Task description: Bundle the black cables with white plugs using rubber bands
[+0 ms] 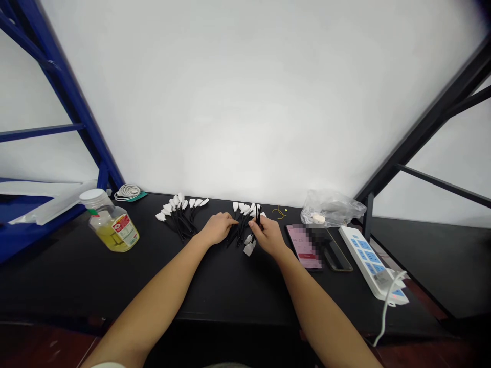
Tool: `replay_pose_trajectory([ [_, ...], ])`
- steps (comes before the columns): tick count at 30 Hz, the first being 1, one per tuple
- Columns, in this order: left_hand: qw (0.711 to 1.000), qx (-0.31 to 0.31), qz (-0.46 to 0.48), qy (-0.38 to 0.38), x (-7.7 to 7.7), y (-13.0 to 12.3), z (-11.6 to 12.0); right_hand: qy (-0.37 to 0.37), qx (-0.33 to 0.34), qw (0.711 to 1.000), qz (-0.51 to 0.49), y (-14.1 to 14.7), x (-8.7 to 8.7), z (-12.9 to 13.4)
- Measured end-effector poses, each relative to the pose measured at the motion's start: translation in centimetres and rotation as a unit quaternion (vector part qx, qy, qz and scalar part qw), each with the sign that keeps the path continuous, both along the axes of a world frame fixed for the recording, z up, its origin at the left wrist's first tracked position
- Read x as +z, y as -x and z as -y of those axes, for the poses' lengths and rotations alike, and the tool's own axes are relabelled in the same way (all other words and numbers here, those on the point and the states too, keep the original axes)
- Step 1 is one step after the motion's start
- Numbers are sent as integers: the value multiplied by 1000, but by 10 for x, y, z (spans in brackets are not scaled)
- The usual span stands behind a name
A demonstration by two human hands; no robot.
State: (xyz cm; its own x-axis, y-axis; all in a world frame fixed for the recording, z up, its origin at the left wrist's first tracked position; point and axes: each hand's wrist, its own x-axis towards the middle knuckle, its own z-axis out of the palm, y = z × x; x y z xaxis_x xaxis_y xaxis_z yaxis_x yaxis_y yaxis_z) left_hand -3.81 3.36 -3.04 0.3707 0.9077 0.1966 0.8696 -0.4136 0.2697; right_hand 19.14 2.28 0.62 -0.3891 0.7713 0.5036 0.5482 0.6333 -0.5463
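Left hand (218, 228) lies open on the black table (69, 276), its fingertips against a group of black cables with white plugs (241, 230). Right hand (268, 236) is closed on several of these cables, with two white plugs (249, 245) hanging below the fingers. A second cable group (178, 220) lies farther left, apart from both hands. A phone (305, 246) and a power strip (368, 260) lie to the right; a jar of yellow liquid (111, 225) stands to the left.
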Motion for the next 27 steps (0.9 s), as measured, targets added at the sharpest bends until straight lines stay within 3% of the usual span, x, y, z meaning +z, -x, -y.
replay_pose_trajectory([
  [8,1000,0,-23,-5,7,-4,4,12,9,999,36,1,-1,-3],
  [15,1000,-6,-19,3,6,-6,7,-17,-1,1000,4,-1,-3,-2],
  [21,999,38,-6,-7,6,-7,5,7,6,1000,17,-1,-2,-4],
  [27,995,97,10,32,12,-9,6,9,15,1000,21,0,-3,-4],
])
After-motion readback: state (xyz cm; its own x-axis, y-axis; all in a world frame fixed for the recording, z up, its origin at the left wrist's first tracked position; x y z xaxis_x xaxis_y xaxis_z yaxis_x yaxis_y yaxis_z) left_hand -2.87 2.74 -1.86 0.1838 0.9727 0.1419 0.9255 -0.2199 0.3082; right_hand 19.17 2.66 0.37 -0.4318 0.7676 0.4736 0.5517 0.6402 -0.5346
